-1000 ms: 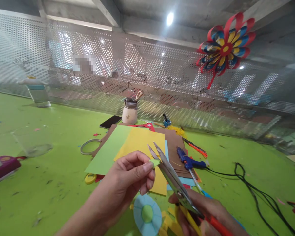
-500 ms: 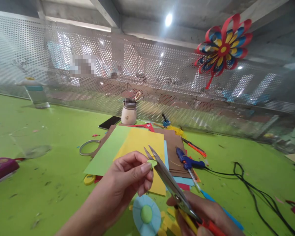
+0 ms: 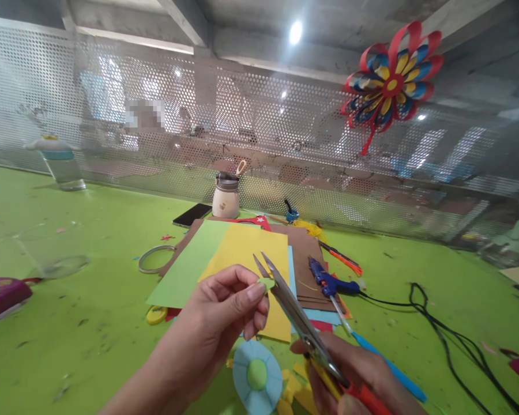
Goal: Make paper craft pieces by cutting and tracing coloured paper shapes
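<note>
Between thumb and fingers, my left hand [image 3: 233, 302] pinches a small light-green paper piece [image 3: 267, 283]. My right hand [image 3: 350, 369] grips scissors [image 3: 300, 323] with red and yellow handles, their blades slightly parted and pointing up and away. The paper piece lies against the blades; whether it sits between them I cannot tell. Below my hands rests a light-blue paper flower [image 3: 259, 397] with a green centre [image 3: 256, 373]. Yellow paper pieces [image 3: 292, 386] lie beside it, partly hidden by my right hand. Yellow and green sheets [image 3: 246, 248] are stacked behind my hands.
A blue glue gun [image 3: 328, 281] with a black cord [image 3: 441, 323] lies to the right, near a blue-handled tool [image 3: 389, 366]. Behind the sheets stand a cream bottle [image 3: 225, 199] and a phone [image 3: 192, 215]. A tape ring [image 3: 155, 259] lies left. A perforated screen [image 3: 259, 138] borders the table.
The scissor blades and the green paper piece have shifted only slightly, and the whole view has moved a little. Both hands keep their grips.
</note>
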Tool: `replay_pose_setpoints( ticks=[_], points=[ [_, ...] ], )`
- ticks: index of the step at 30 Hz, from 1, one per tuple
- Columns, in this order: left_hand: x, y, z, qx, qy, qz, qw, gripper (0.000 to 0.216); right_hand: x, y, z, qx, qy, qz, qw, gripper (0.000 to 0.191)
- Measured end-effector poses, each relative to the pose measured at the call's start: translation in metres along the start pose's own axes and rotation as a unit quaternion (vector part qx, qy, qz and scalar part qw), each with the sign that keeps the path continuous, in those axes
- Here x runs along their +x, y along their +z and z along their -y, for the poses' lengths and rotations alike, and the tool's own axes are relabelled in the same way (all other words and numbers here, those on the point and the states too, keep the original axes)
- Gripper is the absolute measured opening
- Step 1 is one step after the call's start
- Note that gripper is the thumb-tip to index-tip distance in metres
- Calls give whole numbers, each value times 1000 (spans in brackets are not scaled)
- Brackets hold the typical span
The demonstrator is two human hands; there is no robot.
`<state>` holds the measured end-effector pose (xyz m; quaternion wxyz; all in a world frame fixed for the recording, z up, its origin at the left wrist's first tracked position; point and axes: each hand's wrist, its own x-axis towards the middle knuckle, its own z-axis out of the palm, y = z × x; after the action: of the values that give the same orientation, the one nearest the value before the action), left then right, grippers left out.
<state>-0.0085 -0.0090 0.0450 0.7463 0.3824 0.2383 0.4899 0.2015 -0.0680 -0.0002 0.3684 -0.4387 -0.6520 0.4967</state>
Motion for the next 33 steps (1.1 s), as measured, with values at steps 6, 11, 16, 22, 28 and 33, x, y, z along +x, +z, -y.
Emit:
replay_pose_setpoints(
  ticks=[6, 11, 16, 22, 28, 33],
  points=[
    [0, 1, -1, -16, -15, 18, 1000, 14, 4, 3, -8, 15, 55, -6, 998, 83],
    [-1, 0, -1, -24, -32, 26, 999, 14, 5, 7, -3, 33, 53, 0, 998, 86],
    [-1, 2, -1, -27, -44, 11, 999, 14, 5, 8, 12, -9, 15, 5, 1000, 79],
    [-1, 2, 2, -7, -18, -21, 1000, 14, 6, 8, 19, -29, -4, 15, 999, 69],
    [-1, 2, 3, 60, 37, -30, 997, 14, 4, 7, 13, -64, -21, 10, 998, 73],
    [-1, 1, 1, 41, 14, -24, 999, 15, 2, 6, 18, -66, -10, 9, 998, 72]
  ],
)
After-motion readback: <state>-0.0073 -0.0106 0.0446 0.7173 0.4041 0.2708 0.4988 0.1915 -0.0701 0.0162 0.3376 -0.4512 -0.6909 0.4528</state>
